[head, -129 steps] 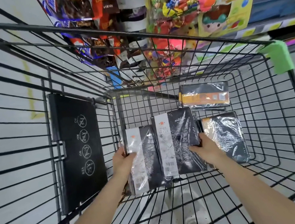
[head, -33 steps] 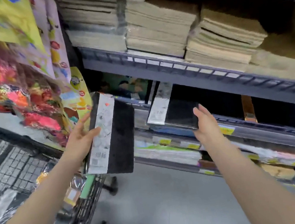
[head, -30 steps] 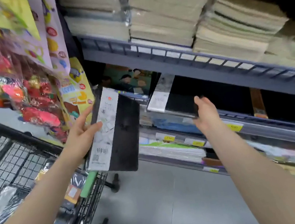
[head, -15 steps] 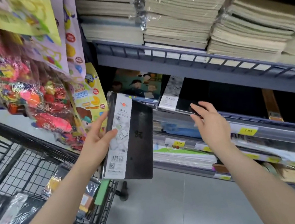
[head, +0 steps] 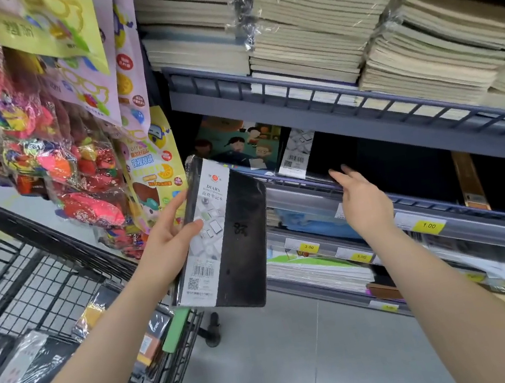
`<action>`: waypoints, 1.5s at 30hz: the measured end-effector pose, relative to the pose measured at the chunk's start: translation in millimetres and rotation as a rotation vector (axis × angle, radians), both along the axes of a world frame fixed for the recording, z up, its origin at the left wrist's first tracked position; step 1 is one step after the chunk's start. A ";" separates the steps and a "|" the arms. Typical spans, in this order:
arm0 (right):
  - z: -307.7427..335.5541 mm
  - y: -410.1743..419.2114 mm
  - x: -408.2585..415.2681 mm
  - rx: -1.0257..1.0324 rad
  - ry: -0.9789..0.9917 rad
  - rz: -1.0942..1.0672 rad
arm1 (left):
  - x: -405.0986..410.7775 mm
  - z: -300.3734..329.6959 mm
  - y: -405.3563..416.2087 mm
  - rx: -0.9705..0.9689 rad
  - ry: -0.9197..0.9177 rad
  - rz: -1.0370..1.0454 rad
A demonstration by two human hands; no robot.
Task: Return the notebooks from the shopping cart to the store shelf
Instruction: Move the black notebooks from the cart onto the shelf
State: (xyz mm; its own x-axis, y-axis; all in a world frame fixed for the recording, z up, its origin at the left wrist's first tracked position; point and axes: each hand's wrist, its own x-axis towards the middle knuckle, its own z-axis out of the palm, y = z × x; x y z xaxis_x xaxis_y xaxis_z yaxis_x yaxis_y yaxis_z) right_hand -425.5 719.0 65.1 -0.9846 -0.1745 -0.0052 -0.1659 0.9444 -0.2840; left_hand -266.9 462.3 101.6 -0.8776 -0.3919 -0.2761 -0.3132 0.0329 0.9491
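Right hand (head: 364,205) released shelved notebook (head: 299,152).

Shelved notebook (head: 320,155): mostly lost in shadow.
Shopping cart (head: 58,251): cut off at left edge.
Price tags (head: 428,226): partly blurred.
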 end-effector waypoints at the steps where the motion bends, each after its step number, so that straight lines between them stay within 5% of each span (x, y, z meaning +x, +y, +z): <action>1: 1.9 0.7 2.0 -0.024 -0.022 0.008 | 0.8 1.6 0.6 0.008 0.000 -0.004; 7: 8.3 7.8 63.9 -0.408 -0.155 0.172 | 2.3 6.0 9.6 0.121 -0.042 -0.003; 15: 23.4 4.5 105.7 -0.965 -0.745 -0.014 | -24.5 14.2 45.9 0.290 0.042 0.005; 21: 20.1 18.6 106.4 -1.224 -0.743 -0.051 | -38.1 7.7 52.8 0.296 0.034 -0.105; 27: 11.2 26.8 99.5 -1.331 -0.644 -0.135 | -3.4 -4.7 58.3 0.089 0.048 -0.237; 33: 19.4 22.3 67.6 -1.259 -0.448 -0.173 | -49.3 -6.1 62.8 0.008 0.129 -0.196; 45: -9.9 10.5 -8.7 -0.382 0.000 0.030 | -153.5 -50.8 73.5 -0.306 -0.026 -0.276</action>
